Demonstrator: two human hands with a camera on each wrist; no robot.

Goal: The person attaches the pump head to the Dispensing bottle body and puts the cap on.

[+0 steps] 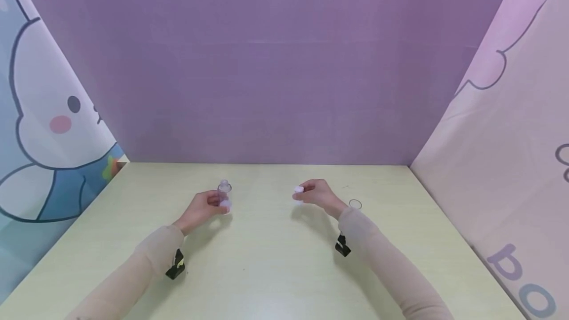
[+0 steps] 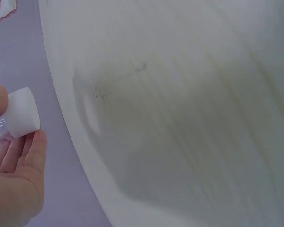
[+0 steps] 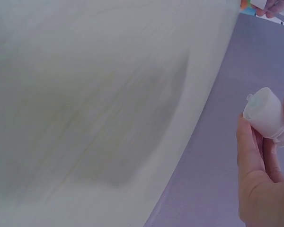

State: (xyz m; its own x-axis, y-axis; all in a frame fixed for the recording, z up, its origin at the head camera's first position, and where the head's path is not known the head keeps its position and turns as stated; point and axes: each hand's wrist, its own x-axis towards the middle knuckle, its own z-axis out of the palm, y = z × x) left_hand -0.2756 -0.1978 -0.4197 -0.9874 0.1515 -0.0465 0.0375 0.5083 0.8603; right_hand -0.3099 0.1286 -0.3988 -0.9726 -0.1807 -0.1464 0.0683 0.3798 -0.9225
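Head view: left hand (image 1: pixel 201 211) grips a clear bottle (image 1: pixel 224 189), right hand (image 1: pixel 321 195) pinches a white piece (image 1: pixel 299 189), perhaps a cap.

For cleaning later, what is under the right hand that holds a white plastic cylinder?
Below the right hand, pale yellow tabletop and shadow show. Anything the hand or beige sleeve covers is hidden.

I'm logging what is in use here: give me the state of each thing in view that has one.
Clear bottle: narrow end up, held
Left hand: gripping the clear bottle
White piece: held, apart from the clear bottle
Right hand: gripping the white piece
Thin ring: lying on the table, not held
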